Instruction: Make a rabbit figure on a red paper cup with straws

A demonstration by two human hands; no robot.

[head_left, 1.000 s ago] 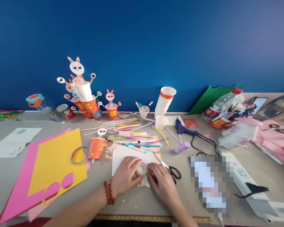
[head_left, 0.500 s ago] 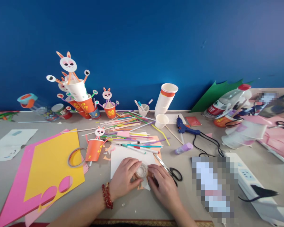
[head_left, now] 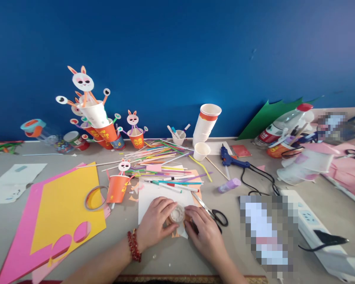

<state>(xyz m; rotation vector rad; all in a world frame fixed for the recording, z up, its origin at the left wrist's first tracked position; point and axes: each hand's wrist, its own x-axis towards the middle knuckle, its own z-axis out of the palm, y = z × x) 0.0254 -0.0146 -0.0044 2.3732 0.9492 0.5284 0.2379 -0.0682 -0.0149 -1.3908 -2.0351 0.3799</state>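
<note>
My left hand (head_left: 157,221), with a red bead bracelet at the wrist, curls its fingers and thumb round the side of a small roll of clear tape (head_left: 177,213). On the roll's right side, my right hand (head_left: 204,228) has its fingers bent down and close together; what lies under its fingertips is hidden. Orange paper scraps (head_left: 175,234) show below the roll, between the hands. A white sheet of paper (head_left: 146,199) lies partly beneath my left hand. Black-handled scissors (head_left: 219,217) rest right beside my right hand.
An orange cup with a rabbit face (head_left: 118,188) and a wider tape roll (head_left: 95,198) sit left, by yellow card (head_left: 68,201). Coloured sticks (head_left: 162,159) and markers lie ahead. A blue glue gun (head_left: 232,159), glue stick (head_left: 229,185) and power strip (head_left: 307,221) are right.
</note>
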